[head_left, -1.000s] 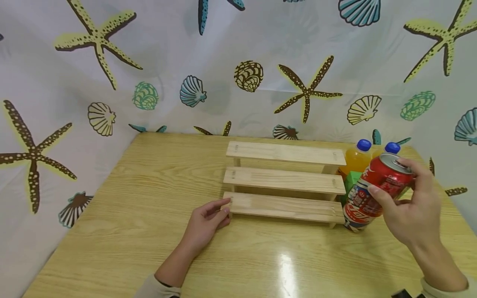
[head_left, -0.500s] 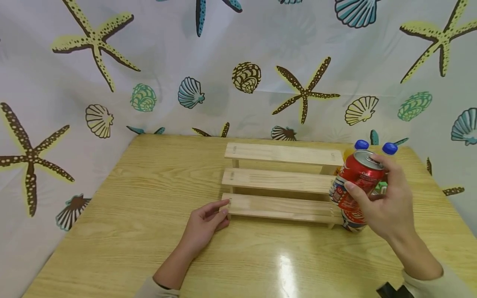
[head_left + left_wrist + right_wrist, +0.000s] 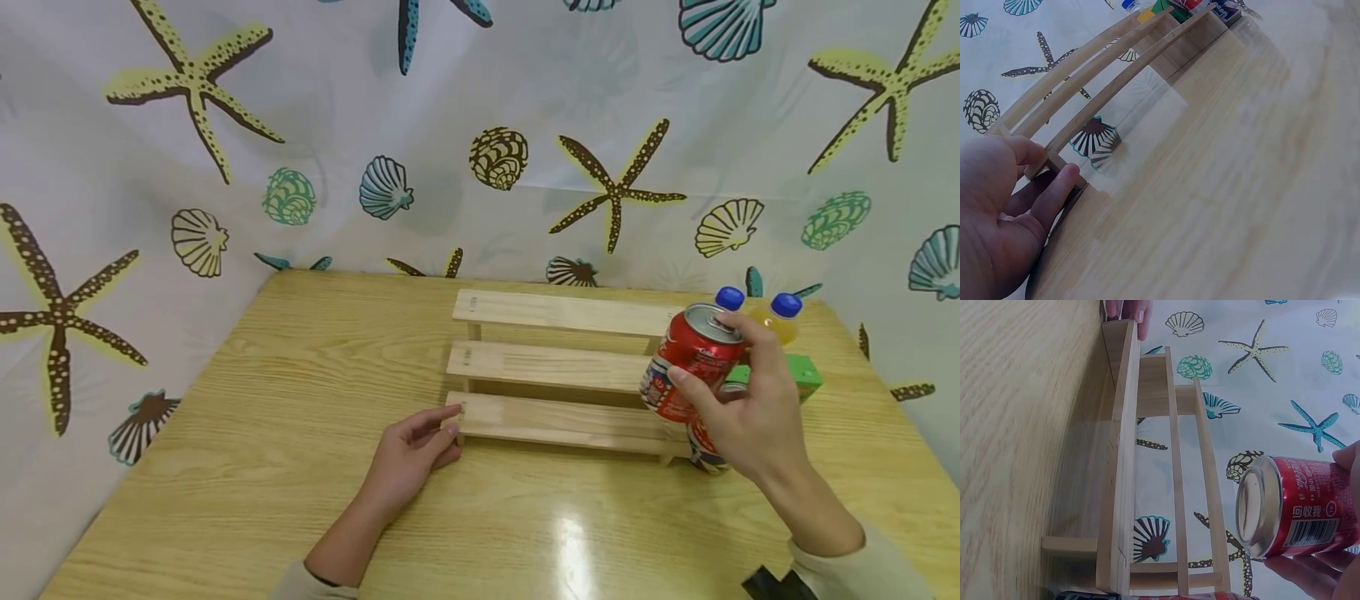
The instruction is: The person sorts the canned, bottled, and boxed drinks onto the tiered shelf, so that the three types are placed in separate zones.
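Note:
A three-tier wooden step rack (image 3: 555, 417) stands on the table. My left hand (image 3: 414, 454) pinches the left end of its lowest step between thumb and fingers; the left wrist view shows the thumb (image 3: 1060, 187) against the end of the wood. My right hand (image 3: 757, 425) grips a red soda can (image 3: 693, 362), tilted, in the air above the rack's right end. In the right wrist view the can's silver base (image 3: 1250, 509) shows, apart from the steps. A second soda can (image 3: 707, 452) stands by the rack's right end, partly hidden by my right hand.
Behind my right hand, two orange drink bottles with blue caps (image 3: 787, 305) and a green carton (image 3: 806, 375) stand to the right of the rack. A cloth (image 3: 420, 108) printed with shells and starfish hangs behind the wooden table (image 3: 315, 367).
My right hand has carried the soda can left, from beside the rack to over its right end. The second can and more of the green carton have come into sight. My left hand stays put.

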Action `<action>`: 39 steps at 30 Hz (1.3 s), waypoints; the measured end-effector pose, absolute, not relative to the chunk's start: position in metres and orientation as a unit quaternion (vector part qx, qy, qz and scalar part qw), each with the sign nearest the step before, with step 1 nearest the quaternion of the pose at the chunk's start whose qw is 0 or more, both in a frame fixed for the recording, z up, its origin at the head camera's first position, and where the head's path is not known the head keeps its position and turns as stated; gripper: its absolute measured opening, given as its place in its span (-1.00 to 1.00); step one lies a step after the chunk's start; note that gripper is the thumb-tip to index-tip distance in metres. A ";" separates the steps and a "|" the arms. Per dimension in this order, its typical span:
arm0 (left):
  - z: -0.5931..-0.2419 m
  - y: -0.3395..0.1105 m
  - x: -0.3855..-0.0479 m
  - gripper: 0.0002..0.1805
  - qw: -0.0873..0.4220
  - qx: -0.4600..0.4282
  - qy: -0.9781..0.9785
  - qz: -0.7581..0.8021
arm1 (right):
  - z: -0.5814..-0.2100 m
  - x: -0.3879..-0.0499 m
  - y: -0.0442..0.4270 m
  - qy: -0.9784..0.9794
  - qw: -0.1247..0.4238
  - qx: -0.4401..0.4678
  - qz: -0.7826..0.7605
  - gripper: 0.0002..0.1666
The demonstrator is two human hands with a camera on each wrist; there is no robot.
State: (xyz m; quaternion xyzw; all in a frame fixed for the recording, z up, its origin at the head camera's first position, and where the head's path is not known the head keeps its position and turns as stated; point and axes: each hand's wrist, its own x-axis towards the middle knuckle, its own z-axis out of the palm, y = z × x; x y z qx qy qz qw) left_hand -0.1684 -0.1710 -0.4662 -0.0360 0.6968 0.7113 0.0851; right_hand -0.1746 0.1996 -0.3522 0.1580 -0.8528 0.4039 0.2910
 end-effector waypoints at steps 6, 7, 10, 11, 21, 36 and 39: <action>-0.466 -0.170 -0.167 -0.62 0.083 -0.037 0.695 0.713 | -0.350 -0.177 0.193 -0.852 0.285 0.168 0.406 -0.08; -0.466 -0.170 -0.167 -0.62 0.082 -0.038 0.695 0.713 | -0.349 -0.178 0.191 -0.853 0.284 0.170 0.404 -0.08; -0.465 -0.170 -0.166 -0.63 0.080 -0.041 0.696 0.713 | -0.348 -0.179 0.187 -0.854 0.280 0.177 0.402 -0.09; -0.465 -0.170 -0.166 -0.63 0.079 -0.040 0.695 0.713 | -0.347 -0.180 0.186 -0.855 0.279 0.178 0.400 -0.09; -0.467 -0.172 -0.167 -0.61 0.080 -0.024 0.690 0.719 | -0.340 -0.187 0.179 -0.859 0.278 0.182 0.389 -0.12; -0.465 -0.172 -0.168 -0.61 0.083 -0.014 0.694 0.715 | -0.342 -0.199 0.161 -0.859 0.239 0.180 0.416 -0.17; -0.465 -0.172 -0.168 -0.61 0.083 -0.017 0.694 0.715 | -0.341 -0.201 0.156 -0.862 0.235 0.176 0.413 -0.18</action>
